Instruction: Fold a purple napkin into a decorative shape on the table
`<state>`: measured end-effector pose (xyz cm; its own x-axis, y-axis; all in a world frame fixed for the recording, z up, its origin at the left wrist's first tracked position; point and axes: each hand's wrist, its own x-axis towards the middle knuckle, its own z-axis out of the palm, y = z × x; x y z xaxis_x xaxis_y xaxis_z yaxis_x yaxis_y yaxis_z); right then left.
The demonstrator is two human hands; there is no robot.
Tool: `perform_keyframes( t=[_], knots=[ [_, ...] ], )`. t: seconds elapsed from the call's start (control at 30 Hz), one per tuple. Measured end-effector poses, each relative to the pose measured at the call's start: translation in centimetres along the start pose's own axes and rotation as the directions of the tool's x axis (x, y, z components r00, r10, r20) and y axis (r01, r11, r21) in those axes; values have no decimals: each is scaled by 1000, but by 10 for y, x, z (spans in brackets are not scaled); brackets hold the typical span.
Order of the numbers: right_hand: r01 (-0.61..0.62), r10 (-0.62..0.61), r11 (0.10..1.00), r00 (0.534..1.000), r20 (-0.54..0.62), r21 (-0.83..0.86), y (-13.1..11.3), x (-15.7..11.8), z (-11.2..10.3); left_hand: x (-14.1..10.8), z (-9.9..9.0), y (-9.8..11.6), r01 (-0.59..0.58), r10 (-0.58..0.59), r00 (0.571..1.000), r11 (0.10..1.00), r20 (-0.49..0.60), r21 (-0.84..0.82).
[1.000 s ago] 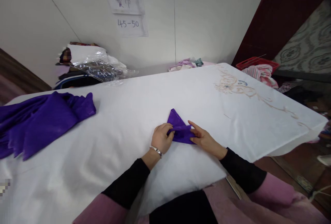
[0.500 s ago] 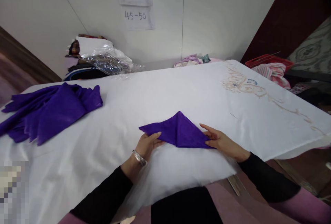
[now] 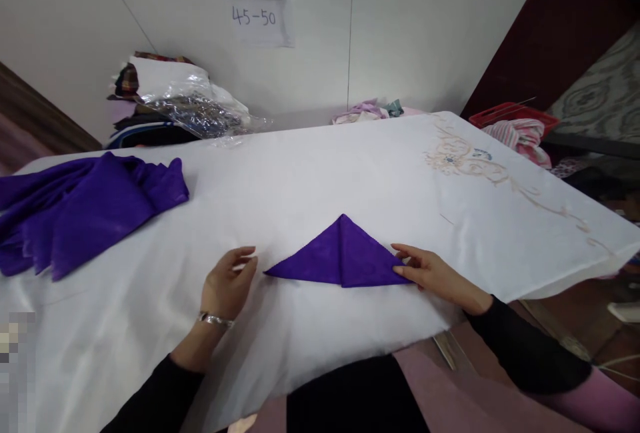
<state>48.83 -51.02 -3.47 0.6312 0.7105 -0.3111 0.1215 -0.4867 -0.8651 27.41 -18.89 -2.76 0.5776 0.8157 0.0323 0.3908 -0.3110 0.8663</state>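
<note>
A folded purple cloth (image 3: 345, 256) lies as a flat, wide triangle on the white tablecloth (image 3: 310, 179), its peak away from me and a crease down its middle. My right hand (image 3: 425, 274) pinches the triangle's right corner between thumb and fingers. Just left of the left corner, my left hand (image 3: 229, 286) hovers over the tablecloth, fingers curved and apart, touching no cloth. At the far left lies a loose heap of purple cloths (image 3: 100, 213).
Folded textiles with clear plastic (image 3: 200, 109) sit against the wall at the back left. Small pastel cloths (image 3: 363, 111) are at the back edge. A red basket (image 3: 480, 117) with striped cloth stands beyond the right edge. Paper signs (image 3: 260, 18) hang on the wall.
My left hand has let go of the cloth's left side and moved left. That side now lies straight and flat. My right hand keeps its corner. The view has shifted slightly.
</note>
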Motion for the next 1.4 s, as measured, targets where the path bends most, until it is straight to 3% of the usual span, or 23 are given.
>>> perform_keyframes(
  t=[0.07, 0.13, 0.27, 0.33, 0.37, 0.5, 0.63, 0.77, 0.87, 0.93, 1.0, 1.1, 1.2, 1.3, 1.4],
  knots=[
    [73, -77, 990, 997, -31, -119, -3, -3, 0, 0, 4, 4, -320, 328, 945, 927, -9, 196],
    [135, -143, 971, 989, -24, -199, -7, -6, 1, -6, 18, 11, -541, 528, 841, 808, 120, 236],
    [165, -175, 949, 985, -13, -268, -13, -10, 2, -24, 62, 28, -753, 675, 642, 645, 363, 132],
    [191, -206, 942, 978, -25, -276, -13, -10, 3, -31, 80, 34, -775, 669, 590, 627, 452, 84],
    [212, -230, 938, 973, -36, -274, -12, -10, 3, -33, 87, 37, -765, 653, 585, 641, 481, 60],
    [254, -285, 930, 955, -85, -267, -11, -12, 4, -39, 101, 45, -637, 549, 655, 770, 519, -10],
    [196, -212, 961, 975, -68, -193, -25, -19, 6, -44, 101, 49, -442, 399, 750, 896, 527, -49],
    [158, -161, 986, 985, 64, 43, -44, -28, 12, -46, 100, 48, -161, 207, 828, 978, 521, -133],
    [178, -197, 971, 973, 117, 160, -56, -30, 18, -42, 98, 48, 105, 46, 840, 964, 540, -246],
    [199, -242, 955, 952, 186, 221, -63, -28, 24, -39, 95, 51, 302, -53, 827, 882, 560, -362],
    [243, -315, 932, 911, 266, 270, -70, -24, 32, -35, 90, 55, 490, -144, 782, 744, 607, -455],
    [362, -438, 893, 834, 335, 268, -78, -16, 44, -26, 78, 58, 685, -148, 641, 551, 753, -476],
    [451, -472, 880, 806, 356, 147, -81, -11, 52, -16, 65, 53, 782, -83, 520, 447, 850, -434],
    [537, -502, 842, 818, 280, -61, -76, -6, 52, -9, 55, 46, 818, -105, 495, 391, 863, -421],
    [615, -579, 735, 789, 207, -287, -64, -2, 47, -4, 43, 43, 822, -219, 530, 371, 819, -433]
  ],
)
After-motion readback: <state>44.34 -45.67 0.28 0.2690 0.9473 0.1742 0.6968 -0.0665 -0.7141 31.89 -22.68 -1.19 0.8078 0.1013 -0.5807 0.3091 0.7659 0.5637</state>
